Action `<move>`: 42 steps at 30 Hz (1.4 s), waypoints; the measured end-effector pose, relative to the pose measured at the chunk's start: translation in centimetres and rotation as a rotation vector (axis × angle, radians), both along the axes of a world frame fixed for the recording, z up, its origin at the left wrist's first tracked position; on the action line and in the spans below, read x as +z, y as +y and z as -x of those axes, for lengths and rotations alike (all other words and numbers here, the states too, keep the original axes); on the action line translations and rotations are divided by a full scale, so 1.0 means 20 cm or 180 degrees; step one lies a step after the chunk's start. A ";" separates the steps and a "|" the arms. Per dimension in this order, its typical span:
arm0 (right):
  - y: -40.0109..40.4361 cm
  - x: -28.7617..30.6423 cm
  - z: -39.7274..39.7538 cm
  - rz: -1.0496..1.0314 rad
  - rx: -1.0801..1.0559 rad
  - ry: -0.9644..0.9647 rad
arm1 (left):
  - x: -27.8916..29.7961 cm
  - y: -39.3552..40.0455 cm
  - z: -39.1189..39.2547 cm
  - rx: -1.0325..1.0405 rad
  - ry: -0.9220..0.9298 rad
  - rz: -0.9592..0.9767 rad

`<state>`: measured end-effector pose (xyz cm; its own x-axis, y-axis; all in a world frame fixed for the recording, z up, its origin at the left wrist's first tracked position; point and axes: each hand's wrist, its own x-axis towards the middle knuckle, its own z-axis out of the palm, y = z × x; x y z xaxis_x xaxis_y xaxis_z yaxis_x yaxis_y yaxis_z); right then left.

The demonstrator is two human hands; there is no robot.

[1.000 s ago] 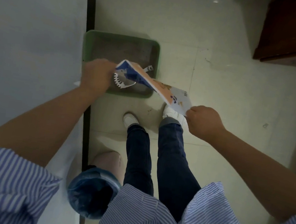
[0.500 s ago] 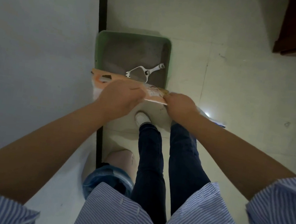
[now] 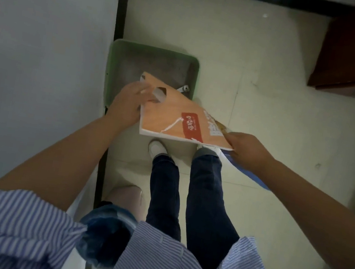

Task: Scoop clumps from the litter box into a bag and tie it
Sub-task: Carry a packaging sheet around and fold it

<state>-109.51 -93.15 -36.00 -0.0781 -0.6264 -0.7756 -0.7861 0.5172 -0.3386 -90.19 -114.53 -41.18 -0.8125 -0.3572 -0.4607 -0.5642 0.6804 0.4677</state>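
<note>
Hands hold our orange bag flat above the near end of the green litter box on the floor: our left hand grasps its handle-hole end, our right hand pinches the opposite corner. What seems a scoop handle peeks out behind the bag.

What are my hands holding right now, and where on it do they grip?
Both hold the orange printed bag: the left hand grips its end by the cut-out handle hole, above the green litter box; the right hand pinches the opposite end.
</note>
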 end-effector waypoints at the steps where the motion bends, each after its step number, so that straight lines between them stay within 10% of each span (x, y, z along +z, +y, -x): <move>1: 0.01 -0.01 0.02 0.0013 -0.0074 0.0029 | -0.02 -0.01 0.04 -0.0212 0.0100 -0.0011; 27: -0.08 -0.02 0.30 0.1426 -0.0374 -0.0012 | 0.31 0.24 0.36 0.0658 -0.0581 0.0196; 35: -0.06 0.05 0.34 0.1146 0.0423 -0.0168 | 0.54 0.46 0.21 0.1311 -0.0193 -0.0035; 42: -0.12 0.26 0.05 0.1793 0.2075 -0.0672 | 0.62 0.79 0.00 0.1887 -0.1170 0.0083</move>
